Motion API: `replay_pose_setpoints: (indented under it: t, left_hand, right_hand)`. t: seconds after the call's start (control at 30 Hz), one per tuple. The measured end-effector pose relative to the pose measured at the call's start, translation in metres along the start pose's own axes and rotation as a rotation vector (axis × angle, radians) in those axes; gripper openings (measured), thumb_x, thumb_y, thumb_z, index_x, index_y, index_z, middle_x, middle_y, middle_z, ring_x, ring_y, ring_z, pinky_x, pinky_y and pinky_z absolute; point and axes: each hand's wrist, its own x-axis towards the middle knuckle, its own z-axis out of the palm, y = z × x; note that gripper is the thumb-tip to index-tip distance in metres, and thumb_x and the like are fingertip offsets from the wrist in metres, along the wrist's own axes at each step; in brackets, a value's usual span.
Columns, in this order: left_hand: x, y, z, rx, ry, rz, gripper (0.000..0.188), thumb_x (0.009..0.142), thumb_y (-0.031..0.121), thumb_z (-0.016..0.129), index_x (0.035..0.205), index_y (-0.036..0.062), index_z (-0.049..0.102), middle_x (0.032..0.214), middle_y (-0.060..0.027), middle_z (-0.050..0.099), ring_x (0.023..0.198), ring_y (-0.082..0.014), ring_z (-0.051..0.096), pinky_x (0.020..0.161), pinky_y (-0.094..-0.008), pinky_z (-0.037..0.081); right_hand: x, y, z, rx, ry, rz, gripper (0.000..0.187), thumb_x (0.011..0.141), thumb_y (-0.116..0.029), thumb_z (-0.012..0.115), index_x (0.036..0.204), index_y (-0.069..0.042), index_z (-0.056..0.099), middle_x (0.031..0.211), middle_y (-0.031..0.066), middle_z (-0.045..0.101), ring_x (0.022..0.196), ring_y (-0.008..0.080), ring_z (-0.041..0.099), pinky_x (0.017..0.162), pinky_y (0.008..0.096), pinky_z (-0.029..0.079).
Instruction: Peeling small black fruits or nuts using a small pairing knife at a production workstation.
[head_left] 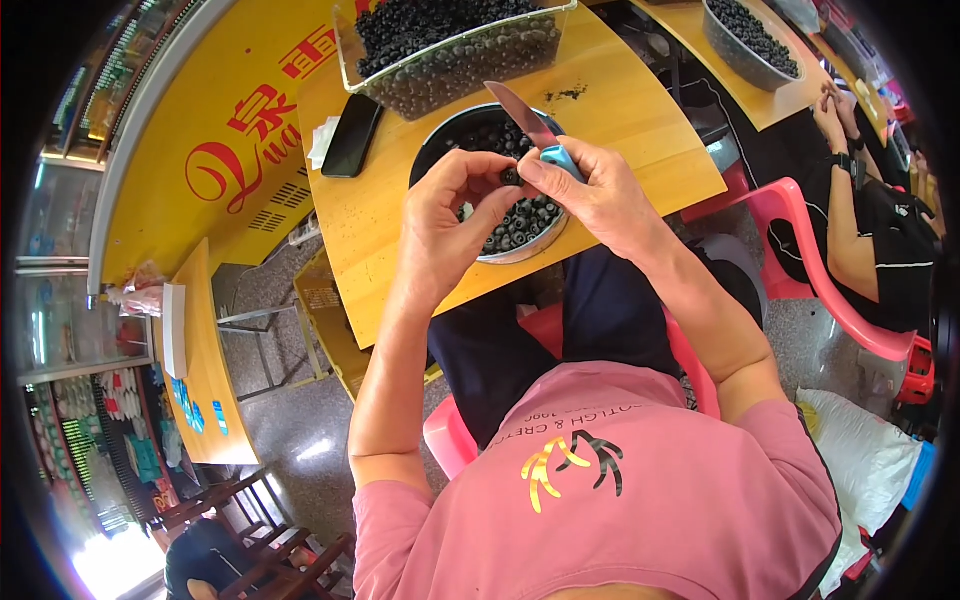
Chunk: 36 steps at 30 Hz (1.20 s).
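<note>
Between the thumb and fingers of my left hand [450, 205] is a small, dark, round piece [511, 177], its kind too small to make out. My right hand [608, 195] grips a knife [522, 112] by its light blue handle, the blade pointing up and away to the left. The right thumb reaches over to the held piece. Both hands hover above a round bowl [520, 256], partly hiding it. Inside lie many similar dark pieces [522, 225], several showing pale rings.
Behind the bowl a clear tub [460, 85] full of dark round pieces stands on the wooden table [640, 150]. A black phone [353, 136] lies left of the bowl. At the right, another person [850, 230] sits by a pink chair [815, 250] and a second tub [750, 45].
</note>
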Motion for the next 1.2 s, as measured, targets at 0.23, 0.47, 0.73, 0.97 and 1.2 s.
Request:
replay_pose_setpoints:
  t: [0.23,0.47,0.73,0.97,1.2]
  left_hand:
    - [-0.005,0.001,0.004,-0.087,0.046,0.010,0.021,0.083,-0.001,0.072,0.103,-0.0005,0.065,0.091,-0.0022,0.061,0.077,-0.0081,0.059,0.070,-0.0230,0.048]
    - [-0.006,-0.002,0.007,0.102,0.088,0.117,0.020,0.081,-0.003,0.072,0.100,0.0007,0.065,0.087,-0.0039,0.059,0.072,-0.0095,0.058,0.064,-0.0242,0.047]
    - [-0.008,0.006,0.011,0.354,0.133,0.290,0.024,0.080,-0.004,0.073,0.100,0.0029,0.064,0.089,-0.0049,0.058,0.070,-0.0111,0.057,0.062,-0.0254,0.048]
    - [-0.015,-0.010,0.011,-0.234,0.116,0.076,0.018,0.085,-0.002,0.071,0.101,-0.0005,0.064,0.096,-0.0038,0.058,0.087,-0.0108,0.060,0.076,-0.0244,0.050]
    - [-0.020,-0.017,0.026,-0.290,0.259,-0.026,0.017,0.088,0.001,0.070,0.103,-0.0018,0.065,0.104,-0.0048,0.058,0.091,-0.0105,0.059,0.081,-0.0235,0.049]
  right_hand:
    - [-0.002,0.001,0.004,0.128,0.015,0.038,0.027,0.094,-0.030,0.066,0.099,-0.004,0.066,0.078,-0.0056,0.058,0.062,-0.0003,0.044,0.052,0.0170,0.031]
    - [-0.002,-0.004,0.007,0.088,0.009,0.061,0.022,0.091,-0.024,0.071,0.100,-0.003,0.068,0.074,-0.0069,0.055,0.061,-0.0002,0.043,0.051,0.0168,0.030]
    - [-0.001,-0.002,0.009,0.155,-0.019,0.100,0.024,0.091,-0.024,0.072,0.101,-0.003,0.068,0.071,-0.0069,0.054,0.058,-0.0002,0.043,0.049,0.0172,0.031]
    - [-0.002,0.002,0.005,0.252,-0.083,0.153,0.021,0.093,-0.021,0.069,0.103,-0.003,0.069,0.070,-0.0060,0.055,0.055,0.0009,0.044,0.048,0.0175,0.032]
    - [-0.002,0.001,0.011,0.243,-0.020,0.112,0.022,0.093,-0.021,0.068,0.106,-0.003,0.068,0.071,-0.0066,0.055,0.056,0.0008,0.045,0.049,0.0173,0.032]
